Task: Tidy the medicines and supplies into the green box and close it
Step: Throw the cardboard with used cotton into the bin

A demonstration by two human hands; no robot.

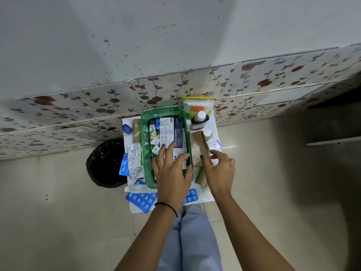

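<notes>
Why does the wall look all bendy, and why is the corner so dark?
Head view: the wide-angle lens curves the flowered wall tiles; light falls off toward the right floor, so it looks shadowy; the green box and both hands are slightly soft, not sharp.

We note a glossy plastic green box [145, 133], crinkled silver foil strips [134, 160] and shiny blue blister packs [142, 200] beside it. Printed card carton [172, 133] looks matt; brown cardboard box [202, 151] dull, floor tiles [273, 173] smooth, faintly reflective.

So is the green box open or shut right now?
Open. The green box has no lid on; the dressings carton inside shows, under the left hand.
</notes>
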